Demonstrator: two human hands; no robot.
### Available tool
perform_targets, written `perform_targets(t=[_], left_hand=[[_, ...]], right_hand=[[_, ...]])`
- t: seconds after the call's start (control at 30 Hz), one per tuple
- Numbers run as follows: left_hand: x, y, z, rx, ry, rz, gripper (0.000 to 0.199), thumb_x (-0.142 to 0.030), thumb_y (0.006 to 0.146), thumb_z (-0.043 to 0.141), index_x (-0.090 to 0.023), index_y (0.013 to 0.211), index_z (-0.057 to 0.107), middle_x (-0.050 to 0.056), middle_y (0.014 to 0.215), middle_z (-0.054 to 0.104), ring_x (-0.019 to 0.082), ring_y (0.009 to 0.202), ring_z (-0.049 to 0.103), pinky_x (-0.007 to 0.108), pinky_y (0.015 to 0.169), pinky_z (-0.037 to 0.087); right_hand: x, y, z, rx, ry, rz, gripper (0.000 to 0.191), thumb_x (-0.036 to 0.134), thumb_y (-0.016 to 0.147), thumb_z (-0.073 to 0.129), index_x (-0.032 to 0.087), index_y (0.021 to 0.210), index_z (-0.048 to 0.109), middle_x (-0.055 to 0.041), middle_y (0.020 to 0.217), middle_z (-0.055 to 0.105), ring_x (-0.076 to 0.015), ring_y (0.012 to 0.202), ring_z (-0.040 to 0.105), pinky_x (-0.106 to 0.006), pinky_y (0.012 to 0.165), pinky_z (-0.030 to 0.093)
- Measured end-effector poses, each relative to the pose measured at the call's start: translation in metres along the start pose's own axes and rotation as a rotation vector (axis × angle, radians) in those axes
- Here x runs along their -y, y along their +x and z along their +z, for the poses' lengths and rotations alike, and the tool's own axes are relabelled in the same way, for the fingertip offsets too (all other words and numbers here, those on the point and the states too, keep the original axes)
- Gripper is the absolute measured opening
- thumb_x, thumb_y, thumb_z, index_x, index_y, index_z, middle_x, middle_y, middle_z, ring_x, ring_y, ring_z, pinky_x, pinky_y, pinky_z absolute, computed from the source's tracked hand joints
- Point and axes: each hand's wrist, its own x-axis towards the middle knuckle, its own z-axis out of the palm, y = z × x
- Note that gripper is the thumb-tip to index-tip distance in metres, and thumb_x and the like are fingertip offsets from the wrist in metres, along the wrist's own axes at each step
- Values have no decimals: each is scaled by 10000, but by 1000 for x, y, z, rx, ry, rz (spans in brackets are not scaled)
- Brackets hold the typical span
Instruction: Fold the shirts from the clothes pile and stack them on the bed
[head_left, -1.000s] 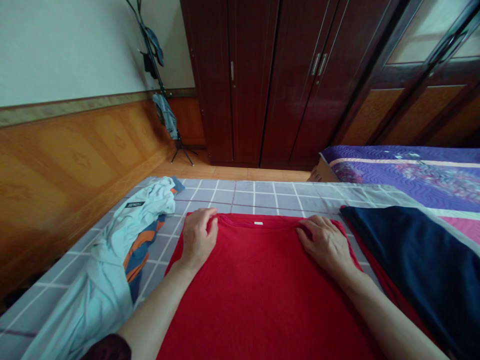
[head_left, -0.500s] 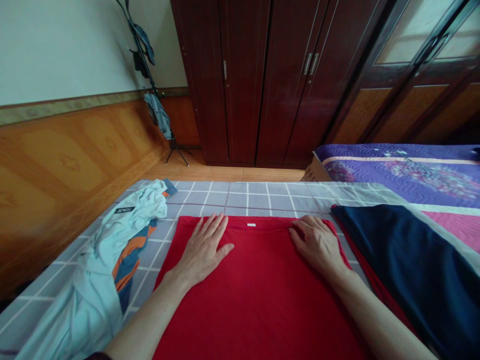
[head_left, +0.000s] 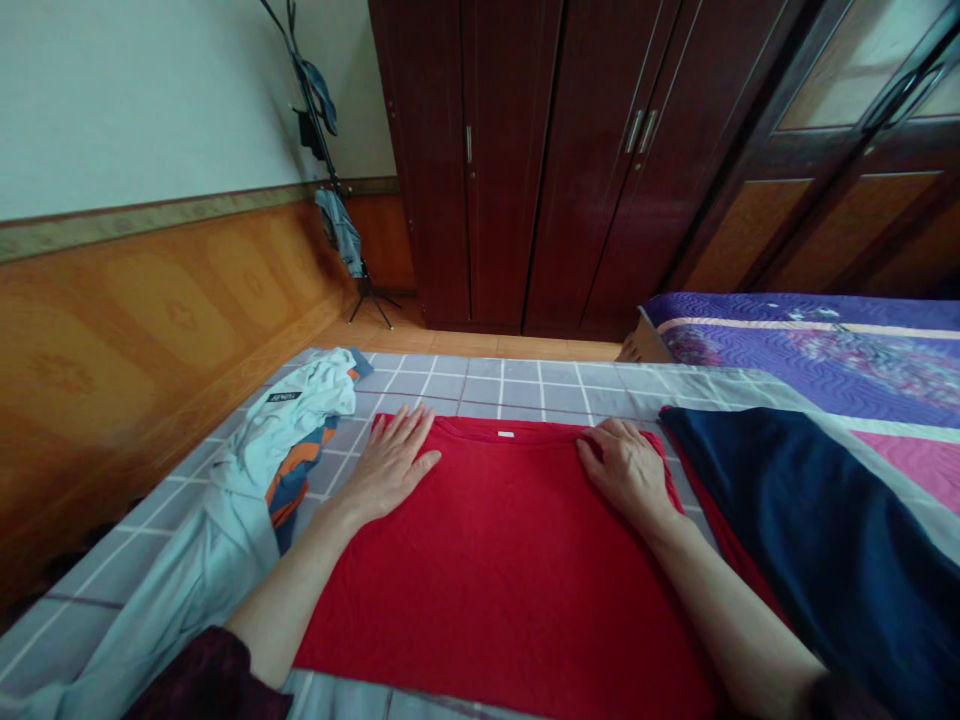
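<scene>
A red shirt [head_left: 495, 560] lies spread flat on the checked bed sheet [head_left: 480, 380], its neckline and small white label [head_left: 506, 434] at the far edge. On its far left corner rests my left hand [head_left: 390, 465], palm down, with the fingers stretched out and the thumb apart. At the far right corner, my right hand [head_left: 626, 470] has its fingers curled against the fabric, closed on the shirt's shoulder; its fingertips are partly hidden.
A pale mint garment [head_left: 240, 500] lies crumpled on the left over a blue and orange one [head_left: 292, 475]. Dark navy cloth [head_left: 810, 520] with red beneath it is on the right. Behind are a wardrobe [head_left: 517, 200], a coat stand [head_left: 322, 150] and a purple-covered bed [head_left: 810, 340].
My left hand has slid slightly outward to the shirt's left corner. The view has shifted, and the shirt's near hem now shows. My right hand stays at the right corner.
</scene>
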Motion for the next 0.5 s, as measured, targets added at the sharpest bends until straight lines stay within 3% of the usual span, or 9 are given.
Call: perform_targets(t=[0.07, 0.17, 0.3, 0.33, 0.43, 0.5], left_hand=[[3, -7, -6, 57, 6, -25, 561, -455, 954, 294, -212, 1459, 273, 75, 1516, 260, 257, 1408, 190, 513, 1121, 159], [8, -23, -15, 2, 81, -199, 566, -442, 947, 313, -153, 1433, 339, 125, 1486, 321, 308, 1397, 208, 569, 1104, 142], [11, -54, -19, 57, 3, 3, 553, -436, 953, 293, -216, 1460, 273, 53, 1519, 262, 232, 1406, 203, 462, 1126, 198], [13, -62, -17, 64, 2, 0, 536, -423, 952, 297, -225, 1449, 300, 51, 1514, 278, 234, 1400, 223, 464, 1121, 208], [23, -80, -12, -89, 77, -210, 540, -391, 942, 301, -126, 1405, 382, 140, 1472, 350, 284, 1384, 258, 504, 1109, 208], [28, -87, -11, -148, 71, -238, 575, -401, 942, 290, -82, 1416, 350, 163, 1472, 341, 280, 1389, 245, 476, 1111, 226]], right_hand=[[-1, 0, 0, 3, -7, -4, 266, 294, 895, 454, 181, 809, 679, -68, 817, 618, -204, 835, 550, -299, 738, 383], [0, 0, -1, 4, -11, 2, 265, 290, 889, 451, 181, 801, 676, -71, 820, 620, -203, 834, 552, -298, 727, 380], [1, -2, -2, -2, -10, 8, 264, 283, 882, 449, 174, 785, 669, -77, 824, 619, -205, 845, 553, -296, 729, 378], [1, -2, -2, -3, -11, 10, 268, 282, 883, 447, 172, 782, 669, -78, 825, 619, -205, 846, 553, -295, 729, 377], [1, -2, -1, -1, -14, 11, 275, 284, 886, 443, 168, 785, 671, -83, 832, 621, -206, 848, 552, -295, 729, 375], [0, -2, 0, 2, -16, 13, 278, 288, 888, 442, 167, 784, 671, -85, 833, 621, -209, 854, 551, -298, 730, 374]])
